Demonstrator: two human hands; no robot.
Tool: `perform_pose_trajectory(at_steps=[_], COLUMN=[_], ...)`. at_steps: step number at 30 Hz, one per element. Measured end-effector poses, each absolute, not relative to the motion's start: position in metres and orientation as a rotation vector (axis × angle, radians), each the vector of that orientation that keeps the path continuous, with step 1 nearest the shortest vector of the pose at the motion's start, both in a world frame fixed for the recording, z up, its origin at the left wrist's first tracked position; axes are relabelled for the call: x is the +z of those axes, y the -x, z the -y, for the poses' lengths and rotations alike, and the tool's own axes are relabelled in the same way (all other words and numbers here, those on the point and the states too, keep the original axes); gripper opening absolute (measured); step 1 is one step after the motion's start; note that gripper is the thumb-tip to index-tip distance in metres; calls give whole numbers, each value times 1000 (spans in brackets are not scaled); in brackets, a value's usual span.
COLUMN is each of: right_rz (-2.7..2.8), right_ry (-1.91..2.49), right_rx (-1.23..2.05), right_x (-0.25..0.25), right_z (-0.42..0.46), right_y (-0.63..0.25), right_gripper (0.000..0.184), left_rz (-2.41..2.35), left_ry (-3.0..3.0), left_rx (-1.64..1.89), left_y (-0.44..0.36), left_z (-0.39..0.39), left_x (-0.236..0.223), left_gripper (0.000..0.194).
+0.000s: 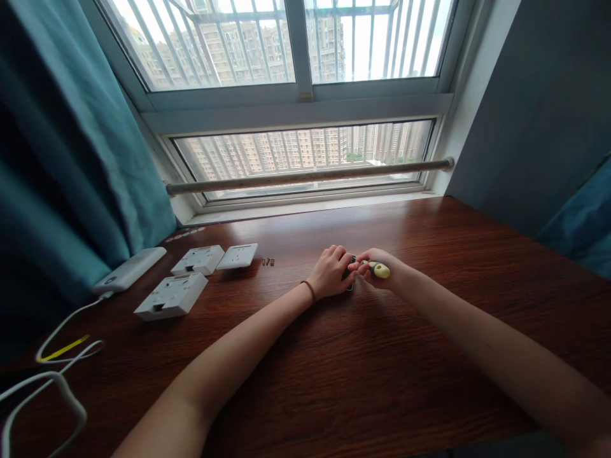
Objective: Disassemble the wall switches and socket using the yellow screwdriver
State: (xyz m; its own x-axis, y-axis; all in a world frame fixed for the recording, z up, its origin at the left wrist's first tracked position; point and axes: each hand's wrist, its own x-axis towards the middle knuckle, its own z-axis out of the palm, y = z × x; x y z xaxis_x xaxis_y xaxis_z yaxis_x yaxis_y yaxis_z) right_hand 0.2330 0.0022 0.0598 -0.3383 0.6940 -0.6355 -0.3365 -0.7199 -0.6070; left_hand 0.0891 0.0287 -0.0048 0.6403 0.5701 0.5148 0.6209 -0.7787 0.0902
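My right hand [392, 266] is closed around a screwdriver with a yellow and black handle [380, 270]. The handle's butt faces me, and the hand hides most of the shaft. Right beside it, my left hand [330, 270] grips a small dark piece with a pale edge [351, 286] on the table, mostly covered by the fingers. The screwdriver points toward this piece, but I cannot tell whether its tip touches it. A thin brown band circles my left wrist. A few small brass-coloured screws [268, 262] lie to the left of the hands.
A white socket faceplate [237, 256] and two white mounting boxes [170, 296] lie on the brown wooden table [305, 381]. Farther left are a white power bank [128, 272], its white cable [71, 318] and a yellow strip [64, 349]. A window with a rail [310, 178] stands behind.
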Motion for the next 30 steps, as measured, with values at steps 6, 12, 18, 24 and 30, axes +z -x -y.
perform_pose_trajectory(at_steps=[6, 12, 18, 24, 30], right_rz=[554, 1265, 1642, 1671, 1809], right_ry=[918, 799, 1296, 1340, 1311], right_rx=[2024, 1641, 851, 564, 673], right_x=[62, 53, 42, 35, 19], right_z=[-1, -13, -34, -53, -83], right_y=[-235, -241, -234, -216, -198], right_gripper=[29, 38, 32, 26, 35], left_rz=[1027, 989, 1042, 1228, 1449], left_ry=[2753, 2813, 2862, 2914, 3018], left_rx=[-895, -1063, -1168, -1416, -1936], left_y=[-84, -80, -77, -74, -67], left_z=[-39, -39, -39, -42, -57], left_x=[-12, -13, -11, -9, -12], left_gripper=[13, 25, 17, 13, 10])
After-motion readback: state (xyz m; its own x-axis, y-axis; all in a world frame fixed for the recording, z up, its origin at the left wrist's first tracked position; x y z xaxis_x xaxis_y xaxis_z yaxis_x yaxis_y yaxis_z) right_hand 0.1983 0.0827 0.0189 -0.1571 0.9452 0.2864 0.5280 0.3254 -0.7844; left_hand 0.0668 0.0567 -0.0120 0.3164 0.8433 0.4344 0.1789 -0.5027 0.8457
